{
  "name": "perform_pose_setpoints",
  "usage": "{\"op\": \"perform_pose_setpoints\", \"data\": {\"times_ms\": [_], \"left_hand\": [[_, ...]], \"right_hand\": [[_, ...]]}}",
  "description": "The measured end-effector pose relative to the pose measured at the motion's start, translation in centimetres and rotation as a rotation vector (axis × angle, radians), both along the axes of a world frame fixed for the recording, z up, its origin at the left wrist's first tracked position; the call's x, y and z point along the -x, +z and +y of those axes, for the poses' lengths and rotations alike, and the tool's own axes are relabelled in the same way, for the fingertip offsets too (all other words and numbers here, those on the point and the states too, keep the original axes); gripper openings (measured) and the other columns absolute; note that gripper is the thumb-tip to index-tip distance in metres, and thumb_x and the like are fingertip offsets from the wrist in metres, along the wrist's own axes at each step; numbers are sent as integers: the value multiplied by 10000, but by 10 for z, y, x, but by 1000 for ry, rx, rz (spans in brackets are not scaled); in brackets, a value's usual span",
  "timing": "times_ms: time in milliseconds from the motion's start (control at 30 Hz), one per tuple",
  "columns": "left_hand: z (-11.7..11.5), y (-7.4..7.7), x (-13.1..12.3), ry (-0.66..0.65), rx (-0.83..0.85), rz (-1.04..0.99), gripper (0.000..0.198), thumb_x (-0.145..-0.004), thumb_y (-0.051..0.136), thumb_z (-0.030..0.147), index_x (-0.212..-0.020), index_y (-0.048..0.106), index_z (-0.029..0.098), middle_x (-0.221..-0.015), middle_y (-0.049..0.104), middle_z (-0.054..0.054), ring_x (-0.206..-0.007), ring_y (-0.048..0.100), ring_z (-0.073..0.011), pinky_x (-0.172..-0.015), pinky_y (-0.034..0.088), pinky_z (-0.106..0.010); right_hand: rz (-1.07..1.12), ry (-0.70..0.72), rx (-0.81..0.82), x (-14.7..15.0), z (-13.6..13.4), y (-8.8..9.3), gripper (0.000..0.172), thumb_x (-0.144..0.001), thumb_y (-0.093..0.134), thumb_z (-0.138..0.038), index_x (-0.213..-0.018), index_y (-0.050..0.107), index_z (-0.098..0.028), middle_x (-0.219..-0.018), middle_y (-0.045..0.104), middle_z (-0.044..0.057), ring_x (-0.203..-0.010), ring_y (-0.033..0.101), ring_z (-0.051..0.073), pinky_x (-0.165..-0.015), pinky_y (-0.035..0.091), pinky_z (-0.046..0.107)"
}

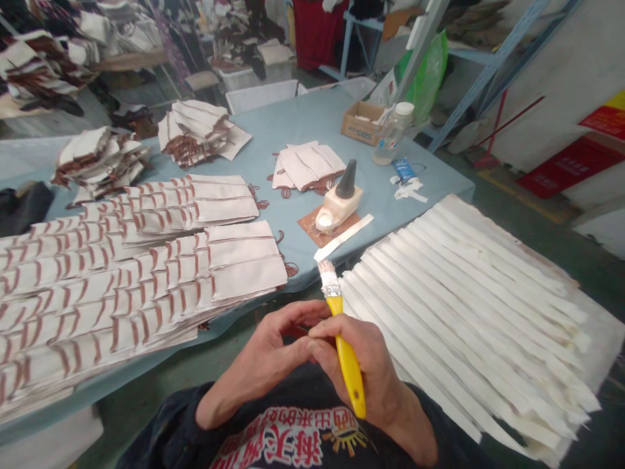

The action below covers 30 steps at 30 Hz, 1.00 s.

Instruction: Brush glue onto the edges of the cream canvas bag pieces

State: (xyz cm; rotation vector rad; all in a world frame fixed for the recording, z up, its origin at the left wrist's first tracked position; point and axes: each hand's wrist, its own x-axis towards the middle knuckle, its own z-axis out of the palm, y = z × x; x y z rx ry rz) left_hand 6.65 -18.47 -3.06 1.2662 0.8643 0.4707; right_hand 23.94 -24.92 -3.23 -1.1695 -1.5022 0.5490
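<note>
My right hand (366, 352) is closed around the yellow handle of a paintbrush (347, 355), which tilts with its bristles up and away from me. White paste coats the bristles and part of the metal band. Close beside it, my left hand (273, 352) is closed with curled fingers, its thumb tip meeting the right hand's fingertips. Whatever lies between those fingertips is hidden or too small to name. Beyond the brush, a white strip (344, 238) lies at the table's edge. Behind it, a cream plastic bottle with a black conical top (340, 202) stands on a brown square sheet (307, 226).
Overlapping rows of pale fabric pieces with brown edging (239, 257) cover the table's left. More stacks (200, 130) lie behind. On the right, long white strips (469, 312) cover a board. A cardboard box (359, 127) and a clear jar (392, 137) stand at the back.
</note>
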Motion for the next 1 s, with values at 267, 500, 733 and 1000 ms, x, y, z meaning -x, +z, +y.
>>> {"op": "perform_pose_setpoints", "data": {"times_ms": [267,500,733,1000], "left_hand": [[3,-4,1,138,-576,298,581,-893,888,409,-1441,768,253,-1538,739,-141,-1421,685,-395,-1246,499,-514],[3,-5,12,226,-185,276,453,-955,819,510,-1310,819,229,-1344,833,-122,-1238,749,-347,-1124,555,-478],[1,-7,9,222,150,-12,505,-937,825,665,-1003,862,166,-968,877,-92,-886,790,-218,-845,618,-289],[3,-12,10,250,480,-319,423,-914,903,555,-1081,863,169,-1084,870,-118,-917,801,-196,-804,640,-244]], "right_hand": [[48,-76,238,-2,13,-16,386,-1090,629,-432,-757,595,-240,-566,634,-48,-457,581,102,-467,433,203],[-8,-326,112,-29,19,-20,431,-1138,562,-421,-745,611,-250,-577,704,-31,-501,686,131,-577,570,226],[-192,-80,-173,-17,19,-27,94,-1074,709,-334,-1040,680,-252,-959,855,68,-863,845,211,-797,699,322],[-164,-59,-127,-17,13,-29,244,-1064,727,-451,-1199,709,-248,-1058,865,84,-970,857,243,-877,714,349]]}}
